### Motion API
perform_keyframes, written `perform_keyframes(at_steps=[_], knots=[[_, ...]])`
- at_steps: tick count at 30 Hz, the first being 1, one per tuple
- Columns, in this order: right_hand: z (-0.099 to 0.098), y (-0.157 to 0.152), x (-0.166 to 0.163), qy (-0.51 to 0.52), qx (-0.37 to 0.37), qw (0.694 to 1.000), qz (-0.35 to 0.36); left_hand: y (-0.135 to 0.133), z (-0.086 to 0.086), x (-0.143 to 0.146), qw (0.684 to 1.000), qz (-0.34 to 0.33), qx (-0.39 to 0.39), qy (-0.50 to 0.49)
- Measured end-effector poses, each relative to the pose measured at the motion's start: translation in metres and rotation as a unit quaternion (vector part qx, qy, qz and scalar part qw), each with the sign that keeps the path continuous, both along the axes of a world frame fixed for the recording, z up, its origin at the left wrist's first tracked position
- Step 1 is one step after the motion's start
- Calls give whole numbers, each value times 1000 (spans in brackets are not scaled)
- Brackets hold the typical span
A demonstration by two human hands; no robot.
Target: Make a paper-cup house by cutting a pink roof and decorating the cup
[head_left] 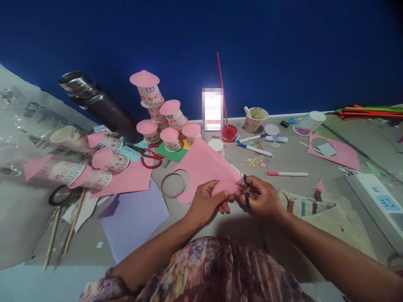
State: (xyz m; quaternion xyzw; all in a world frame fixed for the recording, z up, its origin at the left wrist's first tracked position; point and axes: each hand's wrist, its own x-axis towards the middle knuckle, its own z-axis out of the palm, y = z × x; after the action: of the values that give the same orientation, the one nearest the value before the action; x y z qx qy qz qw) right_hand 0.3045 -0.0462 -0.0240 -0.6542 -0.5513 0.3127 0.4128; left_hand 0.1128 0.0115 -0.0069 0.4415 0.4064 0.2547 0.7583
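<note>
Currently, a small pink paper piece sits mid-desk, before the wearer's torso; clock bearings below run from it, 12 toward the blue wall. Left hand grasps it, thumb on top, fingers beneath. Right hand grips small black scissors, blades at the paper's 3 o'clock edge; cannot tell whether they are parted. Larger pink sheet just beyond, 11 o'clock. Grey ring at 9, near that sheet. Pink-capped marker near 3. Beige cloth between 3 and 4; purple sheet between 8 and 9. Red-handled scissors toward 10. Stacked cups with pink cone roofs toward 11. Red tub, 12 o'clock, a red stick standing tilted in it. Patterned cup at 1.
</note>
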Motion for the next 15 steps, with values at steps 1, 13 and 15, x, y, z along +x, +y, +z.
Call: perform_keyframes(at_steps=[1, 13, 15], knots=[[-1, 0, 0, 3, -1, 1000, -9, 0, 0, 0, 1000, 4, -3, -2], [9, 9, -4, 207, -127, 970, -6, 0, 0, 1, 1000, -3, 14, 7], [10, 9, -5, 209, -127, 970, -9, 0, 1, 2, 1000, -3, 11, 13]])
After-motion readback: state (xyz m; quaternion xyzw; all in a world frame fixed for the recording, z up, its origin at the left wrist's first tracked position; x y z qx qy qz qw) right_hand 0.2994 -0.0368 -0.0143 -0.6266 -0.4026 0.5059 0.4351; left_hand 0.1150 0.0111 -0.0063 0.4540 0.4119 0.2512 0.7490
